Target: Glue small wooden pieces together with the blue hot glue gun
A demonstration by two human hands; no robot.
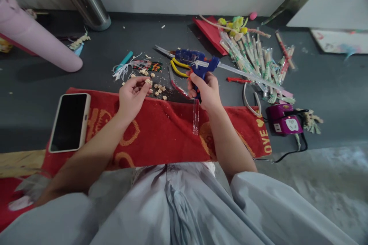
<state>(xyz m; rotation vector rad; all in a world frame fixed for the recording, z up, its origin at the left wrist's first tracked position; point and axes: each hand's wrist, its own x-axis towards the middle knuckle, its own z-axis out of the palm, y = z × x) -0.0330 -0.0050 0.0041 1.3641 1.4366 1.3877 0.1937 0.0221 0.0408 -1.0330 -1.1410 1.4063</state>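
Note:
My right hand (207, 89) is wrapped round the handle of a blue hot glue gun (202, 65). Its nozzle points left, and a long clear glue stick (244, 73) sticks out of its back. Pinched between the thumb and fingers of my left hand (133, 95) is a small pale wooden piece (148, 81). Several similar pieces (158, 89) lie loose just right of that hand. Pliers with yellow handles (179, 69) rest partly behind the glue gun. A short clear strip (196, 116) lies on the red towel (166, 134) below my right hand.
A phone (70, 122) lies on the towel's left end. Wrapped sticks (263, 59) are heaped at the right, near a purple box with a cord (284, 119). A pink cylinder (40, 36) and a metal post (86, 0) stand at the left. White threads (123, 69) lie beyond my left hand.

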